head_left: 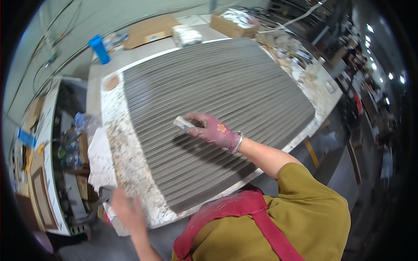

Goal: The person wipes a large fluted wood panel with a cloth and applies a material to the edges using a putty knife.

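Note:
A large dark grey panel with parallel ribs lies flat across the table in front of me. My right hand, in a pinkish-purple glove with a flower print, is closed around a small whitish block above the panel's left-middle part. Whether the block touches the ribs I cannot tell. At the table's near left corner, my bare left hand is smeared by motion. A dark grey, crumpled thing is right by its fingers; whether they hold it is unclear.
Paint-like specks cover the table's white border. A white cloth hangs at the left edge. Along the back stand a blue cup, a flat cardboard box, folded white cloths and an open carton. Clutter lines the right edge.

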Available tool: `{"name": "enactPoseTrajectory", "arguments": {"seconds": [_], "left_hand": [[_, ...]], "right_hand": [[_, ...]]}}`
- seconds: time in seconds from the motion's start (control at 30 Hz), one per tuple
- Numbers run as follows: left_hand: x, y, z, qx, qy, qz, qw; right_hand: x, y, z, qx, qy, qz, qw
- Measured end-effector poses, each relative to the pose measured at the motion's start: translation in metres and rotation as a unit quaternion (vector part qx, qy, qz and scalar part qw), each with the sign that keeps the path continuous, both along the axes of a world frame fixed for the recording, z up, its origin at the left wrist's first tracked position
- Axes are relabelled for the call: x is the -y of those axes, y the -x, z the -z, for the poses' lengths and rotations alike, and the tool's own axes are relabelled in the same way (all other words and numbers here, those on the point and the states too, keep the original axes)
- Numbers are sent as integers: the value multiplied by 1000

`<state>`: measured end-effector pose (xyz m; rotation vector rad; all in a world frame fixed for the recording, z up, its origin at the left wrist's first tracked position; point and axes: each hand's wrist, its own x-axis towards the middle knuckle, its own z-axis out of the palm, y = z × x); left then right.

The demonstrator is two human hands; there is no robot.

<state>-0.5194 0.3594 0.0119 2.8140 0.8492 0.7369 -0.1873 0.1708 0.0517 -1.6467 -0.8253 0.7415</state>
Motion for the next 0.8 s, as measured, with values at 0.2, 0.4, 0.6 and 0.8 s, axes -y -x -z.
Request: {"name": "enactPoseTrajectory", "arguments": {"seconds": [0.2,0.4,0.6,0.8], "left_hand": [[160,-120,7,-121,98,264,952],[210,-167,17,-219,72,248,941],[227,-157,22,-273,87,140,948],[221,-169,33,-282,87,172,940]], "right_hand": [[62,-5,24,493,124,27,861],[101,-80,66,436,193,-12,879],[188,-273,68,443,262,164,842],[298,-384,77,416,292,202,837]]}}
